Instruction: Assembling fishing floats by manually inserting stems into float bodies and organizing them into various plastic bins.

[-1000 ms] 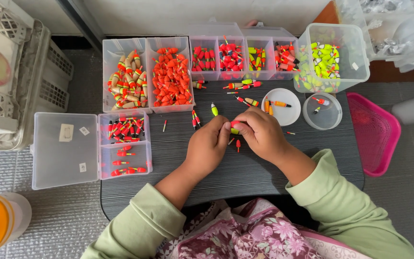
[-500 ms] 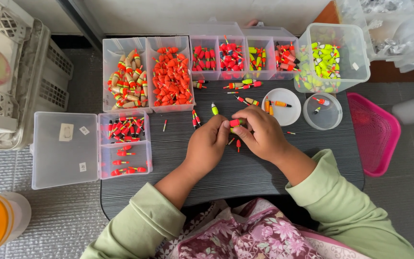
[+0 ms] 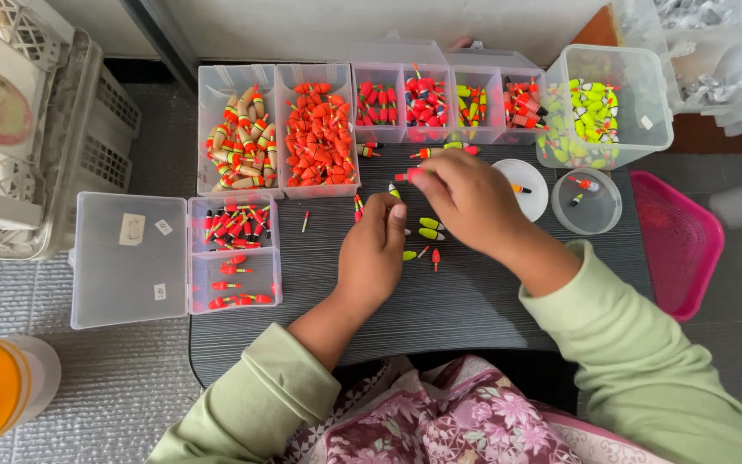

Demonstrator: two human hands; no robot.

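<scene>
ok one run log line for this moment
right hand: pinching red float | left hand: on table, by yellow floats

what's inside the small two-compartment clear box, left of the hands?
The two-compartment box holds red-and-black fishing floats packed in the upper compartment, a few red floats loose in the lower. Its open lid lies flat; nothing hidden.

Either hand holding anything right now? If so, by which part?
Right hand pinches a small red-orange float at its fingertips, by one end; the other end sticks out left. Left hand rests curled on the table; whether it holds anything cannot be told.

Glossy plastic floats; clear plastic boxes; ribbed matt table.
</scene>
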